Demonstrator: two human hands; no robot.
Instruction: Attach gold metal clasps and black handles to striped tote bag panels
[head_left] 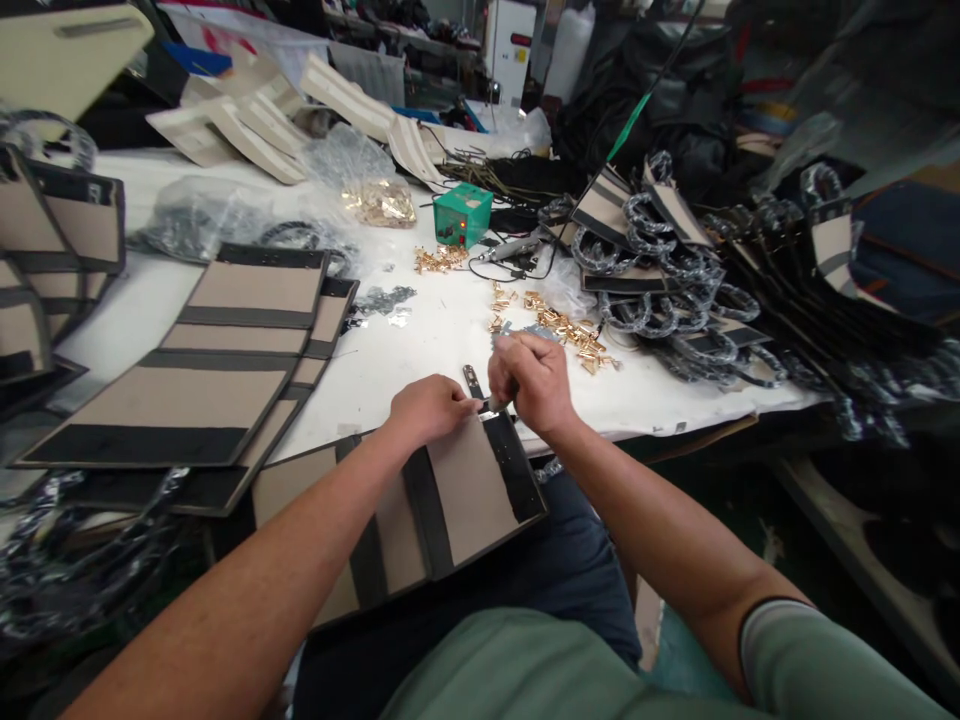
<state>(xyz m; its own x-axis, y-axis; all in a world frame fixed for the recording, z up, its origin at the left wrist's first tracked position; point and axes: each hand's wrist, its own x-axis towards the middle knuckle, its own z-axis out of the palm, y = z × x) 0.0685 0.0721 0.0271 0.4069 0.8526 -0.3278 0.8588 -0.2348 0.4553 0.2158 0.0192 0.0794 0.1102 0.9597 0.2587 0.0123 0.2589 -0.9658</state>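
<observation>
A beige panel with black bands [469,480] lies tilted across my lap, its far edge resting against the table edge. At that edge my left hand [431,405] is closed, thumb and fingers pinching the panel near a small black strap [471,378] with metal dots. My right hand [534,382] is closed just beside it, fingertips at the strap's base; a small greyish thing shows under them, too hidden to name. Behind my right hand lie loose gold-coloured metal fittings [562,325].
Similar panels [187,400] are stacked at left. A green box [463,214] with a lit switch and a corded pen-like tool [510,250] stand mid-table. Plastic-wrapped handles [652,310] pile up at right. A clear bag of gold fittings [379,203] lies farther back.
</observation>
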